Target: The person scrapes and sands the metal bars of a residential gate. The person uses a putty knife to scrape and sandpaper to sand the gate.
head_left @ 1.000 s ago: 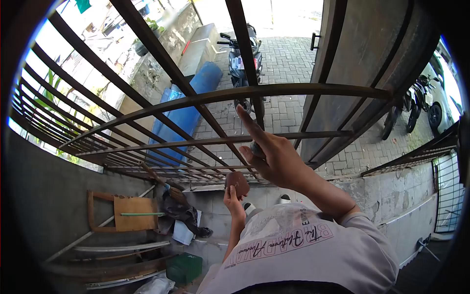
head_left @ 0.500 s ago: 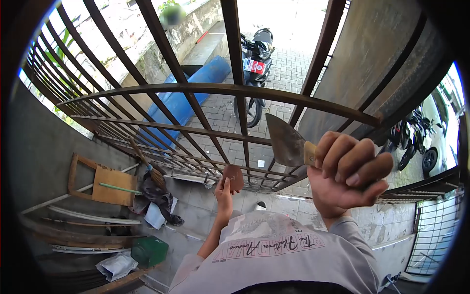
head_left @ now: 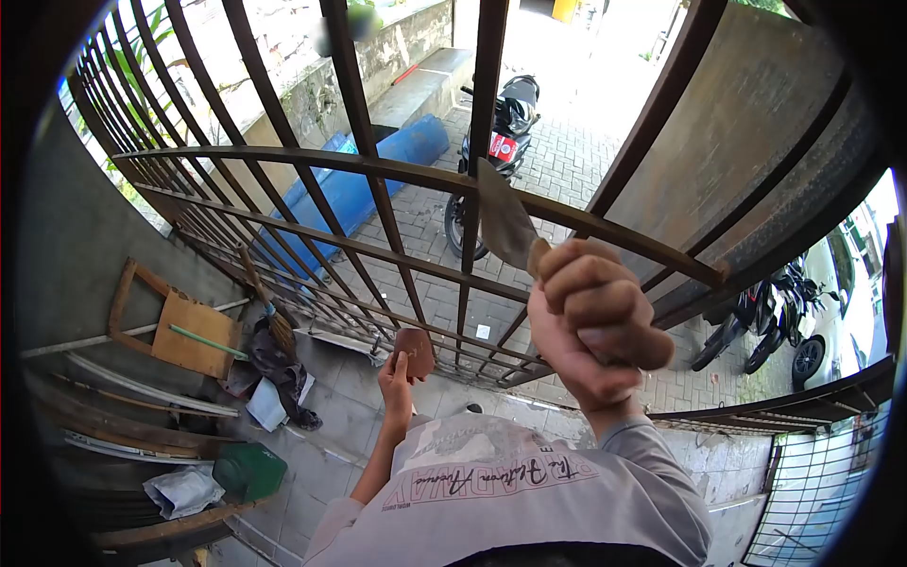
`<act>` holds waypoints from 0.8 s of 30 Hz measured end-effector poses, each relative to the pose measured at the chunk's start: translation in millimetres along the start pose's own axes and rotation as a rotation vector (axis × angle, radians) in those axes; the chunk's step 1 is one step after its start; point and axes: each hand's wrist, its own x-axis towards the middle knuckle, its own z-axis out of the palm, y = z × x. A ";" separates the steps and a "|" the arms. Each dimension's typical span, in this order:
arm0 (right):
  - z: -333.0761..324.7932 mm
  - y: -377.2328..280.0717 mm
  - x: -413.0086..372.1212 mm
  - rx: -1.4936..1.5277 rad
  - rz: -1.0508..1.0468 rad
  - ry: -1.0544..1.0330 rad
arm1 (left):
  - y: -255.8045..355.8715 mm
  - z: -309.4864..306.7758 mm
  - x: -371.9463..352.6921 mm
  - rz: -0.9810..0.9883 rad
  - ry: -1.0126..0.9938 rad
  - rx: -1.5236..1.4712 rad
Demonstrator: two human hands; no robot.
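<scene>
My right hand is raised in front of the brown metal bar gate, fist closed round the wooden handle of a putty knife. Its dull, wide blade points up and left and overlaps the upper horizontal rail in this view. Lower and to the left, my left hand pinches a reddish-brown, folded sheet like sandpaper between thumb and fingers. Faint marks show on its face. That sheet is held upright before the lower part of the gate.
Beyond the gate stand a motorbike and a blue barrel-like object. At left lie a wooden frame with a board, a broom, dark cloth and a green bin. Motorbikes and a car show at right.
My right hand has swung left with the putty knife, its blade now across the upper rail. My left hand with the folded sheet appears slightly further left, as the view has shifted.
</scene>
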 end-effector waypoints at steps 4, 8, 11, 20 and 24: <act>11.4 1.0 -6.6 -0.067 -0.105 -0.065 | 3.5 -2.5 7.4 -0.004 -0.001 0.009; 12.1 0.0 -13.9 -0.121 -0.196 -0.098 | 3.5 -1.0 20.4 0.012 0.007 -0.014; 12.6 -3.6 -10.0 -0.088 -0.134 -0.208 | 3.7 1.2 22.6 0.008 -0.036 0.030; -10.6 -24.2 -19.5 -0.115 0.050 -0.299 | -7.3 12.4 22.7 -0.006 -0.105 0.026; -38.7 -33.8 -23.5 -0.294 0.080 -0.436 | -14.0 13.3 17.2 0.001 -0.092 0.043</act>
